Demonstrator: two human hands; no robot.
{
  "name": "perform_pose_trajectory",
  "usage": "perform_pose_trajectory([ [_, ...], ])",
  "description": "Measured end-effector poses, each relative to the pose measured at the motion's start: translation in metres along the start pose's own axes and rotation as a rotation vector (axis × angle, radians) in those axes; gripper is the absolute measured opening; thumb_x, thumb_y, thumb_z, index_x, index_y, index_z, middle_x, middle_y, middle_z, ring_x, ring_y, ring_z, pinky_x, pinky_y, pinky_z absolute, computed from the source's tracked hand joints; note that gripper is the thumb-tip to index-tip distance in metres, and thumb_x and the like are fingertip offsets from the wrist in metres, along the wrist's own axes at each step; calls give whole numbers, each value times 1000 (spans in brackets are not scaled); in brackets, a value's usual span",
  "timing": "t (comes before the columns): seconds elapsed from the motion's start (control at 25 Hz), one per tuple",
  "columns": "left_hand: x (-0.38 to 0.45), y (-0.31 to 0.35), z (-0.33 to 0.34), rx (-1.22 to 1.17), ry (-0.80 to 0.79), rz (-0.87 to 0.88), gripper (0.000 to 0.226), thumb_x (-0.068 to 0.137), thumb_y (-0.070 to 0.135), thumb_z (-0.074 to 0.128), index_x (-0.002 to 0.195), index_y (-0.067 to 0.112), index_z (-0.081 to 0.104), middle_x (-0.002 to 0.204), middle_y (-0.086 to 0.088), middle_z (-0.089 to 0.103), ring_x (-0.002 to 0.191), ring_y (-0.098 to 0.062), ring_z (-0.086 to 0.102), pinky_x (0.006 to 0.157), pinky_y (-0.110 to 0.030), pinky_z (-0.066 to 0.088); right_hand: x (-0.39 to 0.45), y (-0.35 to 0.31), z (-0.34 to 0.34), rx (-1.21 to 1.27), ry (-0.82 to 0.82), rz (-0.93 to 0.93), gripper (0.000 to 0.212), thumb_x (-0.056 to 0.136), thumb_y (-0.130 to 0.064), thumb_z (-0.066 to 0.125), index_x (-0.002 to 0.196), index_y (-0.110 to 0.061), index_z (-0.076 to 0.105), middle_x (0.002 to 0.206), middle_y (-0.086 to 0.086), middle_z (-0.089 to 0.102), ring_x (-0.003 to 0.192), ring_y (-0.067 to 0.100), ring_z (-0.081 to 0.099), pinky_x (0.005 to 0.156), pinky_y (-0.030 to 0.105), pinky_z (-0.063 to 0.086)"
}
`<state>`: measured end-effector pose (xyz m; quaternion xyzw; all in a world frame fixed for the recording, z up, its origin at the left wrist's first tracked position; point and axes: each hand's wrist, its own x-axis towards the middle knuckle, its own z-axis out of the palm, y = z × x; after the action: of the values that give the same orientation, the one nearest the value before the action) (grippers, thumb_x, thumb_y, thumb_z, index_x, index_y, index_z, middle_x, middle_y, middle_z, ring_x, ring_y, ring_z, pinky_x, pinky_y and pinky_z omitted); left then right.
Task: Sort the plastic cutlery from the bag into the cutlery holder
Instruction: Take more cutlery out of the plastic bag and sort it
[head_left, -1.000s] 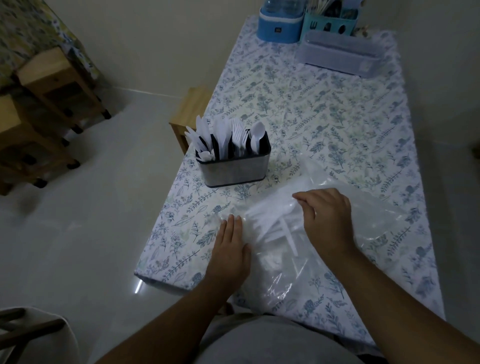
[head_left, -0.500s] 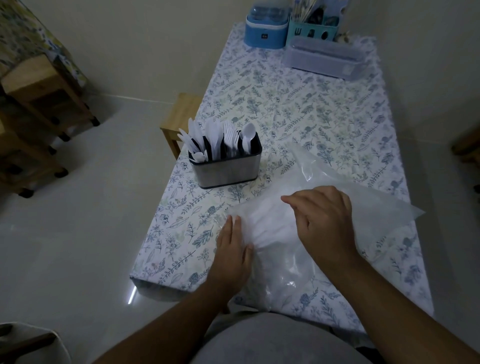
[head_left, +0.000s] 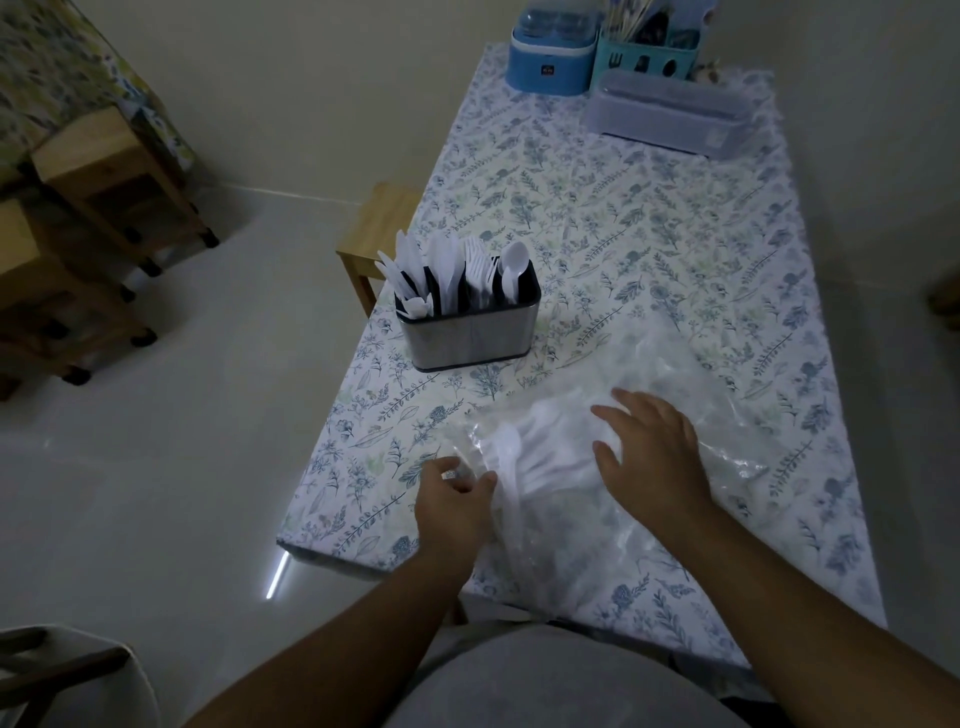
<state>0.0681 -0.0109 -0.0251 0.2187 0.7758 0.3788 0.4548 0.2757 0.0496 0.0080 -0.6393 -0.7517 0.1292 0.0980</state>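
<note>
Left hand (head_left: 452, 512) pinches the bag (head_left: 597, 467) edge — right hand (head_left: 649, 457) lies flat on it, grip released.

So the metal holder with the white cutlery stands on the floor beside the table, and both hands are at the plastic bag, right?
Not quite. The head view shows the metal holder standing on the table, near its left edge, not on the floor. The rest holds: the left hand and right hand are both at the plastic bag.

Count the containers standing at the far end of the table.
3: a blue lidded container at far left, a teal utensil caddy beside it, and a clear lidded box in front. More may sit out of frame.
</note>
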Motion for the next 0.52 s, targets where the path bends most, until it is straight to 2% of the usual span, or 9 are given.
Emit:
perform_pose_trajectory([
  [0.08, -1, 5, -1, -78, -32, -58, 28, 84, 21, 79, 105, 10, 65, 91, -7, 69, 75, -14, 65, 63, -23, 53, -10, -21, 6, 116, -109, -49, 25, 88, -41, 66, 108, -26, 72, 120, -3, 67, 116, 23, 56, 97, 40, 46],
  [0.2, -7, 22, -4, -163, -179, -88, 15, 87, 18, 75, 98, 9, 70, 86, -8, 71, 70, -14, 67, 57, -21, 53, -22, -52, 13, 167, -330, -68, 42, 81, -70, 56, 89, -30, 66, 96, -13, 61, 98, 10, 53, 81, 35, 50],
  [0.24, -9, 28, -6, -193, -227, -82, 11, 89, 16, 72, 98, 10, 72, 87, -7, 72, 71, -14, 67, 60, -23, 53, -22, -58, 14, 159, -366, -60, 43, 78, -71, 59, 87, -30, 64, 93, -13, 59, 95, 8, 51, 78, 34, 50],
  [0.32, -10, 29, -10, -170, -280, -2, 14, 91, 11, 65, 102, 13, 74, 96, -3, 74, 82, -15, 69, 70, -28, 54, -19, -61, 17, 185, -363, -48, 30, 82, -57, 65, 84, -27, 62, 91, -11, 56, 94, 12, 52, 75, 35, 51],
  [0.36, -8, 23, -13, -61, -264, 118, 20, 91, 11, 62, 107, 16, 73, 105, 0, 72, 93, -16, 67, 78, -31, 54, -17, -59, 17, 233, -338, -42, 21, 84, -46, 66, 82, -25, 62, 89, -9, 56, 93, 14, 54, 74, 36, 52],
  [0.44, -1, 7, -17, 298, -194, 468, 33, 91, 19, 59, 123, 16, 66, 124, -1, 63, 114, -17, 58, 97, -40, 51, -14, -53, 17, 362, -285, -26, 14, 87, -30, 66, 80, -19, 62, 86, -5, 58, 85, 17, 57, 74, 38, 53],
  [0.48, 2, -1, -17, 485, -196, 604, 45, 90, 28, 59, 132, 12, 59, 133, -5, 57, 123, -20, 51, 104, -43, 46, -12, -50, 17, 416, -269, -16, 14, 89, -25, 66, 79, -16, 62, 84, -3, 59, 82, 16, 58, 75, 37, 53],
  [0.52, 3, -6, -15, 660, -209, 669, 61, 89, 41, 57, 139, 7, 50, 140, -10, 50, 130, -24, 45, 110, -44, 40, -12, -49, 16, 458, -255, -8, 14, 89, -23, 66, 78, -15, 63, 84, -2, 60, 82, 14, 59, 76, 34, 52],
])
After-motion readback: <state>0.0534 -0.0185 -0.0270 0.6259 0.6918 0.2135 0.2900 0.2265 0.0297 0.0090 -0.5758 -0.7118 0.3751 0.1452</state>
